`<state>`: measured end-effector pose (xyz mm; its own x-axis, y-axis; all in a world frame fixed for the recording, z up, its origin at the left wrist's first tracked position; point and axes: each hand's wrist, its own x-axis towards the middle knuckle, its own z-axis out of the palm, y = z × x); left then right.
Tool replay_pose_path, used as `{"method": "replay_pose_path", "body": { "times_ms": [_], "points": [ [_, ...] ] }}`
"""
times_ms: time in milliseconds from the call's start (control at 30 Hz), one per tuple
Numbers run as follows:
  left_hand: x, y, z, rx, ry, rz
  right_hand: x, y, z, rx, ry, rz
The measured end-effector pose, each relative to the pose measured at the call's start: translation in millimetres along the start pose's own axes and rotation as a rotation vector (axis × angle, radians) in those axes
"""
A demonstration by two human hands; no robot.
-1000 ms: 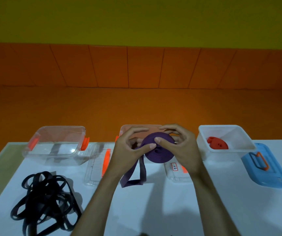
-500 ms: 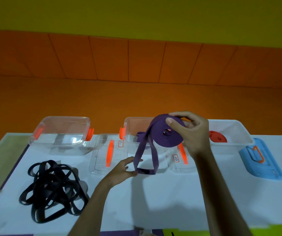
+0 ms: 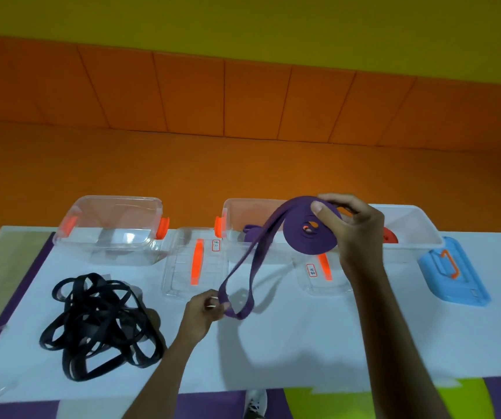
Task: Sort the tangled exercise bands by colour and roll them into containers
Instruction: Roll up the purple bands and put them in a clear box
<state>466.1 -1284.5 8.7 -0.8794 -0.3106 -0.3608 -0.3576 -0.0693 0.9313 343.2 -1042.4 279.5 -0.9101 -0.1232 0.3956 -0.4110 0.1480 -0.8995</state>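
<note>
Open table lies between black band tangle and blue lid

Purple band: flat strap, mostly wound into a coil, gripped by the right hand above the open middle clear container. Its loose loop trails down and left to the left hand, which pinches the low end. Black bands: tangled heap on the table, front left, near the open left clear container. Red band: rolled, lying inside the white container at the right.

matt purple band, glossy clear plastic container, smooth white table.
</note>
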Motion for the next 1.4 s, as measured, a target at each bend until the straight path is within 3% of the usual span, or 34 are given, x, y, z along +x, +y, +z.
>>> {"method": "replay_pose_path", "body": {
  "times_ms": [133, 300, 467, 667, 767, 867, 933, 1400],
  "points": [
    [-8, 1, -1, 0.038, 0.263, 0.046, -5, 5, 1, -0.014, 0.014, 0.002],
    [-10, -6, -3, 0.234, 0.329, 0.014, -10, 5, 1, -0.006, -0.038, -0.032],
    [-9, -9, -8, 0.352, 0.189, -0.066, -7, 3, 2, 0.043, -0.115, -0.042],
    [-10, 43, -18, 0.603, -0.242, -0.242, 6, 14, 0, 0.100, -0.188, 0.010],
    [-10, 120, -5, 0.575, -0.269, -0.023, 14, 16, -3, 0.101, -0.243, -0.004],
    [-23, 203, 24, 0.293, -0.247, 0.333, 20, 17, -6, 0.110, -0.296, -0.003],
    [-35, 241, 45, 0.153, -0.280, 0.480, 23, 18, -8, 0.107, -0.320, -0.013],
    [-29, 265, 91, -0.014, -0.056, 0.591, 42, 47, -21, 0.177, -0.224, 0.035]
  ]
}}
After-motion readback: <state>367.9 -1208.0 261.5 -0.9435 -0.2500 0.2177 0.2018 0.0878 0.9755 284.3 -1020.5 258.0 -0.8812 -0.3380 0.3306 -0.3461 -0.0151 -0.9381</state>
